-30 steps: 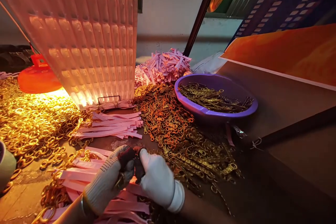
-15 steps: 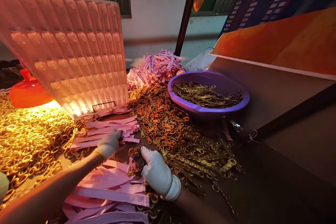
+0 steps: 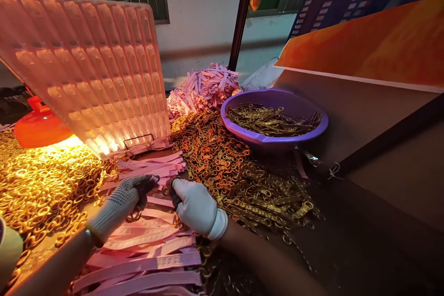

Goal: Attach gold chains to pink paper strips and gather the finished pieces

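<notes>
Clearly, a ridged panel (image 3: 104,64) stands left of the purple basin (image 3: 277,139). Gold links (image 3: 239,175) are heaped before the basin; pink strips (image 3: 145,261) lie nearer, to its left. Across that heap from the basin, the left hand (image 3: 128,196) and right hand (image 3: 197,207) face each other, just apart, fingers curled; what either pinches, I cannot tell. A ring (image 3: 133,217) hangs beneath the left hand.
</notes>
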A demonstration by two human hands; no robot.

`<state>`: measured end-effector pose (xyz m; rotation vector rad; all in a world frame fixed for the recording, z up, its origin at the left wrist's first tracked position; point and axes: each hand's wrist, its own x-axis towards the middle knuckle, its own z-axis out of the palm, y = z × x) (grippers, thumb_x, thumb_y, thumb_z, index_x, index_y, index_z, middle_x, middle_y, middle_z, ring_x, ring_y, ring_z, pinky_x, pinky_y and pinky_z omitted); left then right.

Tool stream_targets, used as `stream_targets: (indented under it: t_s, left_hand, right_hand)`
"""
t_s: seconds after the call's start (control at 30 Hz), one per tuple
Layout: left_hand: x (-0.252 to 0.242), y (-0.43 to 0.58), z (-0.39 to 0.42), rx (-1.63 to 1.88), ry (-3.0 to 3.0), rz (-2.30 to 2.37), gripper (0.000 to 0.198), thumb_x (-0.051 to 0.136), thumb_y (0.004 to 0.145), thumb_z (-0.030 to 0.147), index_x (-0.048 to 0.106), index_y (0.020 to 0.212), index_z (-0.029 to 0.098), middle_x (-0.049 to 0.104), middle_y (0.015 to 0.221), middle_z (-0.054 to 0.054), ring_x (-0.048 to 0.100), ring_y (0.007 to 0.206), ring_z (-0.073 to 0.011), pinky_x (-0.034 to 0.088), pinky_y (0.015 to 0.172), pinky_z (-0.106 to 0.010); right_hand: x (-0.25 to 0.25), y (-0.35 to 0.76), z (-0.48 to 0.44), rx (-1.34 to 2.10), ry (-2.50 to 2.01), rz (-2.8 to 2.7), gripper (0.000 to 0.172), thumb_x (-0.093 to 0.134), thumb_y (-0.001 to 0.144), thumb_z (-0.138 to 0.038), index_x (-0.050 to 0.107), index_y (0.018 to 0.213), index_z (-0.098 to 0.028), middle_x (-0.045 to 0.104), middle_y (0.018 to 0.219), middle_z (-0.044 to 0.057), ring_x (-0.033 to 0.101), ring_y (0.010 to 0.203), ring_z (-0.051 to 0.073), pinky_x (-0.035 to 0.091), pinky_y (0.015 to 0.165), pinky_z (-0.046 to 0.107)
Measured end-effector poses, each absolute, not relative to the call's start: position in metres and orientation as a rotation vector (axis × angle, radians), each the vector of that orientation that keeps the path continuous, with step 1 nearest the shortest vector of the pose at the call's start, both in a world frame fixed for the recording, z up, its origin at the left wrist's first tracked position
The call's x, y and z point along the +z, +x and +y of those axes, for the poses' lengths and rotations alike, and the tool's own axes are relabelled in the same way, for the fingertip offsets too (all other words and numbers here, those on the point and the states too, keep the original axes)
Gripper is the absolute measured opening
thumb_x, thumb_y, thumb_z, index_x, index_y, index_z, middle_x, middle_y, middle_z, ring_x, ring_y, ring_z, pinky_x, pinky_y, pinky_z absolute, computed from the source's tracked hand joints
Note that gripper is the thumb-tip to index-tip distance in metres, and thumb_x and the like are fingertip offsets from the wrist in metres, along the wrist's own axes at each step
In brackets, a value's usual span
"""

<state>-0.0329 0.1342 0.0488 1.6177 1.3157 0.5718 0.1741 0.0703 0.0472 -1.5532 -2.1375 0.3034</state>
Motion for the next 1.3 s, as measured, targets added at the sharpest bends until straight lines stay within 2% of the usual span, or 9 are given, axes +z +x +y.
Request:
stream_targets:
  t_s: [0.17,0.27,0.37,0.43,0.53,0.87,0.97,1.07,1.3]
  left_hand:
    - [0.053,-0.031,0.101,0.428,1.502,1.223,0.052,0.042,0.090,0.066,0.051,0.071,0.019,0.046,0.049,0.004,0.034,0.037,-0.0080,0.026,0.034,-0.018]
    - [0.041,-0.029,0.098,0.476,1.618,1.125,0.042,0.045,0.090,0.055,0.059,0.079,0.017,0.047,0.051,0.003,0.038,0.040,-0.0100,0.032,0.037,-0.021]
    - [0.026,-0.026,0.100,0.548,1.993,1.132,0.027,0.049,0.088,0.035,0.068,0.089,0.017,0.066,0.072,-0.005,0.059,0.064,-0.0173,0.052,0.064,-0.029]
    - [0.019,-0.026,0.099,0.557,2.135,1.123,0.028,0.045,0.089,0.029,0.071,0.092,0.019,0.073,0.092,-0.009,0.065,0.086,-0.0221,0.052,0.086,-0.036]
    - [0.013,-0.028,0.093,0.584,2.086,1.152,0.033,0.046,0.085,0.032,0.073,0.100,0.020,0.075,0.104,-0.010,0.067,0.094,-0.0261,0.050,0.095,-0.041]
    - [0.006,-0.020,0.079,0.553,1.770,1.143,0.019,0.059,0.074,0.038,0.071,0.070,0.024,0.070,0.068,-0.005,0.064,0.069,-0.0241,0.055,0.061,-0.032]
    - [0.007,-0.022,0.077,0.520,1.618,1.149,0.020,0.061,0.071,0.041,0.069,0.070,0.022,0.067,0.063,-0.005,0.059,0.056,-0.0199,0.048,0.047,-0.028]
    - [0.010,-0.028,0.072,0.462,1.477,1.162,0.034,0.048,0.080,0.050,0.067,0.076,0.021,0.055,0.047,-0.001,0.044,0.034,-0.0151,0.035,0.033,-0.025]
    - [0.010,-0.023,0.062,0.496,1.511,1.176,0.036,0.052,0.082,0.050,0.066,0.076,0.017,0.049,0.043,0.002,0.039,0.033,-0.0101,0.030,0.035,-0.021]
  right_hand:
    - [0.053,0.158,0.065,0.077,-1.612,-2.291,0.017,0.053,0.084,-0.016,0.061,0.098,-0.020,0.069,0.090,0.005,0.064,0.080,0.021,0.032,0.060,0.031]
    - [0.047,0.154,0.060,-0.028,-1.607,-2.399,0.015,0.052,0.086,-0.015,0.061,0.097,-0.018,0.068,0.088,0.008,0.064,0.079,0.023,0.033,0.056,0.031]
    - [0.038,0.152,0.056,-0.095,-1.617,-2.438,0.012,0.050,0.087,-0.012,0.060,0.094,-0.015,0.066,0.087,0.010,0.064,0.079,0.023,0.035,0.055,0.030]
    - [0.032,0.151,0.055,-0.085,-1.660,-2.418,0.011,0.051,0.086,-0.013,0.059,0.094,-0.015,0.066,0.088,0.011,0.064,0.078,0.022,0.036,0.055,0.029]
    - [0.027,0.150,0.051,-0.064,-1.721,-2.397,0.009,0.050,0.088,-0.015,0.058,0.092,-0.015,0.066,0.086,0.010,0.064,0.074,0.023,0.038,0.054,0.029]
    - [0.021,0.148,0.043,-0.166,-1.538,-2.593,0.015,0.040,0.095,-0.011,0.054,0.091,-0.015,0.064,0.078,0.011,0.063,0.069,0.023,0.038,0.050,0.028]
    - [0.028,0.155,0.044,-0.053,-1.588,-2.525,0.014,0.045,0.090,-0.012,0.054,0.100,-0.016,0.066,0.086,0.010,0.065,0.076,0.023,0.042,0.055,0.030]
    - [0.039,0.161,0.042,0.039,-1.544,-2.550,0.024,0.052,0.084,-0.016,0.053,0.108,-0.016,0.067,0.093,0.010,0.066,0.081,0.025,0.044,0.059,0.032]
    - [0.039,0.162,0.043,0.109,-1.591,-2.670,0.021,0.052,0.085,-0.022,0.054,0.105,-0.015,0.068,0.079,0.009,0.068,0.069,0.027,0.041,0.049,0.031]
